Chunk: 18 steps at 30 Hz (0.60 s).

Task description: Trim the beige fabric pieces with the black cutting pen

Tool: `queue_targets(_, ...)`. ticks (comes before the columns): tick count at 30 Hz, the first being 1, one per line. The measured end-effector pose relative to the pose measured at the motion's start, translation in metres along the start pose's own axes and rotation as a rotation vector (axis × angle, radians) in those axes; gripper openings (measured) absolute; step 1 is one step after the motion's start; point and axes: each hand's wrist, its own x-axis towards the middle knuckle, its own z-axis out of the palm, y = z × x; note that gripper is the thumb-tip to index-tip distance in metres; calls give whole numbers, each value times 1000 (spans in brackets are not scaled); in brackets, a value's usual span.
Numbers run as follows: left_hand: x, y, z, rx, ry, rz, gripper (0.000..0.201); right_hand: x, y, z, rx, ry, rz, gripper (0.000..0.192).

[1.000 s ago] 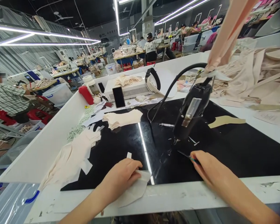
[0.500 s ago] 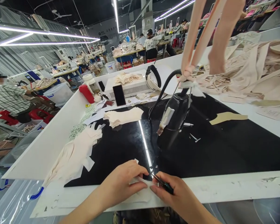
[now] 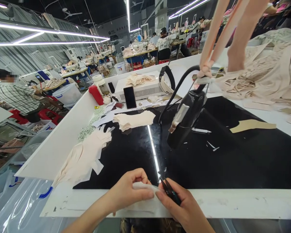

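Note:
At the table's front edge, my left hand (image 3: 131, 191) pinches a thin whitish fabric piece (image 3: 145, 207) between thumb and curled fingers. My right hand (image 3: 178, 200) is closed around dark thread snips (image 3: 169, 189), their blades pointing up and away from me. Its thumb and finger also meet the fabric's right end. Part of the fabric is hidden behind my hands. Beyond them, a black tool (image 3: 188, 118) with a cord hangs from pink fabric strips (image 3: 217, 42) over the black mat (image 3: 135, 155).
Pale fabric pieces (image 3: 84, 158) lie at left, with another stack (image 3: 134, 119) behind. A phone (image 3: 130, 97) leans on a white box (image 3: 140, 90). A white pen (image 3: 201, 130) and a tan piece (image 3: 253, 126) lie right. A co-worker (image 3: 16, 94) sits at far left.
The snips' blades now stand apart and point more upward. My left fingers have curled in, lifting the fabric's edge. The whole view has shifted slightly, moving the background rightward.

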Motion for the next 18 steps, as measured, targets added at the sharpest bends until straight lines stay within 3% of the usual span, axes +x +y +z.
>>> queue_targets(5, -1, 1, -4, 24, 19, -103, 43, -2, 8, -1, -11, 13, 0, 42)
queue_targets(12, -7, 1, -8, -68, 36, -209, 47, -1, 42, -36, -42, -47, 149, 70)
queue_targets(15, -8, 2, -9, -64, 25, -179, 42, -11, 36, -38, -118, 41, 90, 60)
queue_targets(18, -8, 5, -10, -28, 1, -137, 34, -21, 19, -35, -232, 34, 26, 56)
